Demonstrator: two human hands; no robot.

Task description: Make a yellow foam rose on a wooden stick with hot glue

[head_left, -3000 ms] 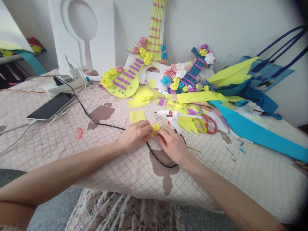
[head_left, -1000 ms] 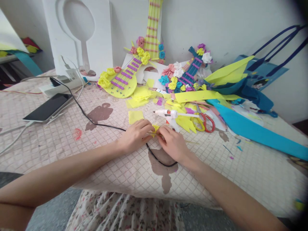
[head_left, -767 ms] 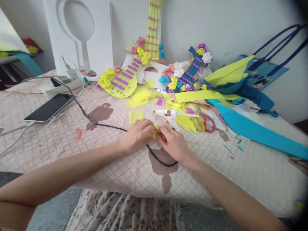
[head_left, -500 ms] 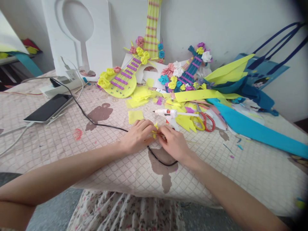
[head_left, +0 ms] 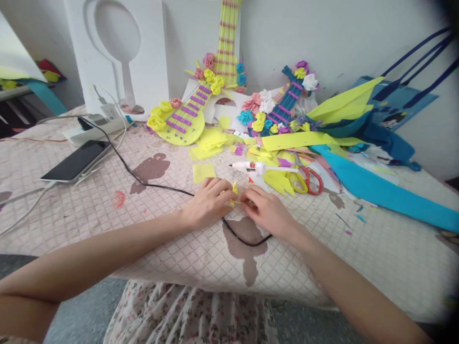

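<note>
Near the front of the table, my left hand (head_left: 210, 204) is closed, its fingertips pinching a small crumpled piece of yellow paper (head_left: 234, 188). My right hand (head_left: 268, 211) is closed on a thin stick (head_left: 244, 204), which runs across to the yellow piece. The fingers partly hide both. Just beyond my right hand lies a white hot glue gun (head_left: 251, 166), nozzle pointing left. A yellow paper square (head_left: 203, 173) rests past my left knuckles. Below my hands a black cable (head_left: 247, 243) loops over the cloth.
Flower-trimmed paper guitars, one yellow (head_left: 184, 125) and one blue (head_left: 287, 107), stand at the back. Scissors (head_left: 311, 180) lie among yellow scraps. A blue paper strip (head_left: 380, 186) stretches right. At left are a phone (head_left: 77, 161) and a power strip (head_left: 95, 129).
My right hand has shifted slightly right, widening the gap between my hands, so more of the stick shows. The view has moved a little. My left hand keeps its pinch.
</note>
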